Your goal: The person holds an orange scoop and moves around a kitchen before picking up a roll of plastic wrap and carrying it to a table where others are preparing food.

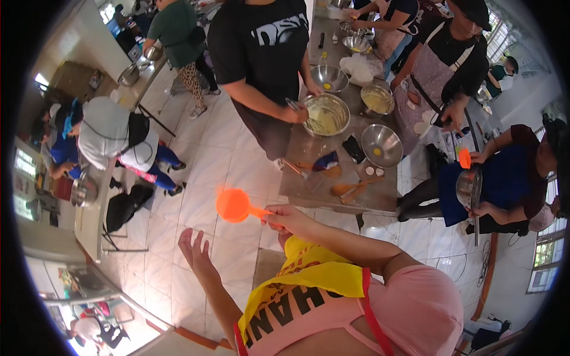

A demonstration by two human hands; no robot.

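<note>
My right hand (291, 220) grips the handle of a bright orange plastic measuring cup (232, 205). The cup is held out over the tiled floor, left of the work table's near corner; what it contains cannot be made out. Lower and to the left, my left hand (198, 254) is raised with its fingers apart and nothing in it. A yellow apron (311, 277) with red edging and dark lettering hangs on my front.
The work table (294, 192) ahead bears a steel bowl of batter (330, 111) that a person in black whisks, a bowl with a yolk (382, 146), and wooden spoons (349, 188). At right, another person holds an orange cup (464, 158) over a steel strainer or bowl (468, 187).
</note>
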